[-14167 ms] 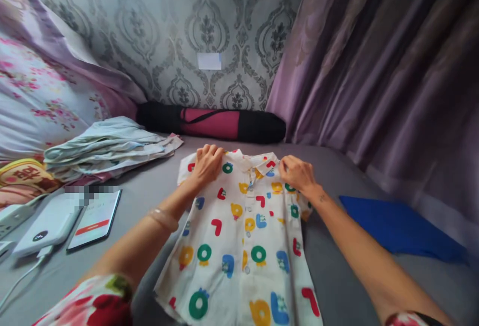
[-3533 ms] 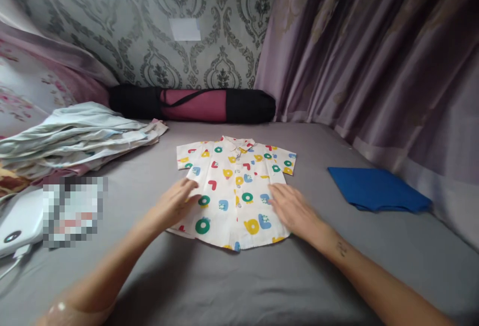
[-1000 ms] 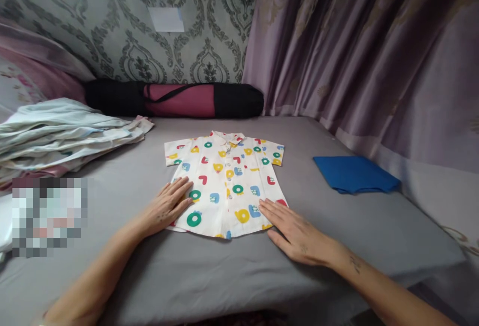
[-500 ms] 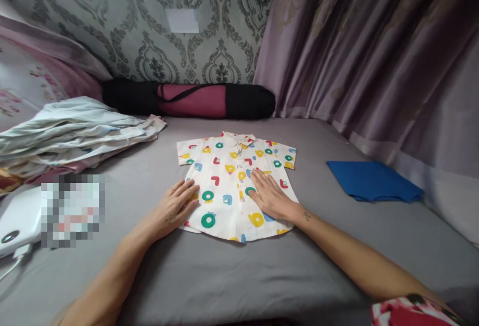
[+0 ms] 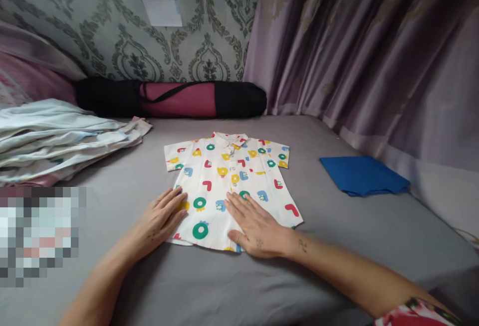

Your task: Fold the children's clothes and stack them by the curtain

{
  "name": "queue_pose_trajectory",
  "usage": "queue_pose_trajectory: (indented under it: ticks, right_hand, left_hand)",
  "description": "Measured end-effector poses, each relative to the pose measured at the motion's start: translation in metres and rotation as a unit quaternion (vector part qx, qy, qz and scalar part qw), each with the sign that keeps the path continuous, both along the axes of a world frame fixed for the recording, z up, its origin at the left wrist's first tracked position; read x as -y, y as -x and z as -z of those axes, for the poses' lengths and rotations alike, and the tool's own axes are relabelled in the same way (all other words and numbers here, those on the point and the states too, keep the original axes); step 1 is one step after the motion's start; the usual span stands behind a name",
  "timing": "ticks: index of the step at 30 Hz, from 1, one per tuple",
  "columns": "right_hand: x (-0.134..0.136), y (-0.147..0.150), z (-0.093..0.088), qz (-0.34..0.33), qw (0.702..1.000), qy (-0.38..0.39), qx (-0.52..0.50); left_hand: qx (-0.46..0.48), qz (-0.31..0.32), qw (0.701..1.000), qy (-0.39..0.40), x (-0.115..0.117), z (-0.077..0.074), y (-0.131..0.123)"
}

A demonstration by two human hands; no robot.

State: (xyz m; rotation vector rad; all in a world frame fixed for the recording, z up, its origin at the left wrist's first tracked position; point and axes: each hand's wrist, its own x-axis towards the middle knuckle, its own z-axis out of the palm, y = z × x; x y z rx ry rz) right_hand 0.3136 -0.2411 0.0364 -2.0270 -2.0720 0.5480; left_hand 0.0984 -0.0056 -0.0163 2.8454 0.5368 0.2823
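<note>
Currently L hand point(image 5: 160, 215) & R hand point(image 5: 258, 227) unclenched, flat on 1 shirt point(image 5: 220, 185); 1 blue cloth point(image 5: 364, 175) nearby.

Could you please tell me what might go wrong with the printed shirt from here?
The right hand lies flat on the shirt's lower front; sliding it could ruck up the cloth.

The left hand rests over the shirt's side edge, so an inward push might crease that edge.

If only one hand moved, the shirt might twist out of its flat shape.
</note>
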Motion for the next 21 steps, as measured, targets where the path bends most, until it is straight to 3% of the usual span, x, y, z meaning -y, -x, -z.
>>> queue_pose_trajectory:
  ticks: [10,16,18,21]
  right_hand:
    - [0.013,0.016,-0.016,-0.151,0.987,-0.043,-0.028]
    - [0.021,0.012,-0.032,-0.23,0.964,-0.025,-0.131]
    - [0.023,0.0,-0.037,-0.205,0.962,-0.038,-0.175]
    - [0.027,-0.03,-0.034,-0.046,0.987,-0.083,-0.132]
  left_hand:
    - [0.011,0.01,1.0,-0.005,-0.003,-0.008,-0.005]
    - [0.018,-0.02,1.0,-0.008,-0.001,-0.009,-0.008]
    - [0.007,-0.027,0.999,-0.015,0.003,-0.011,-0.01]
    - [-0.028,-0.04,0.998,-0.029,0.007,-0.011,-0.011]
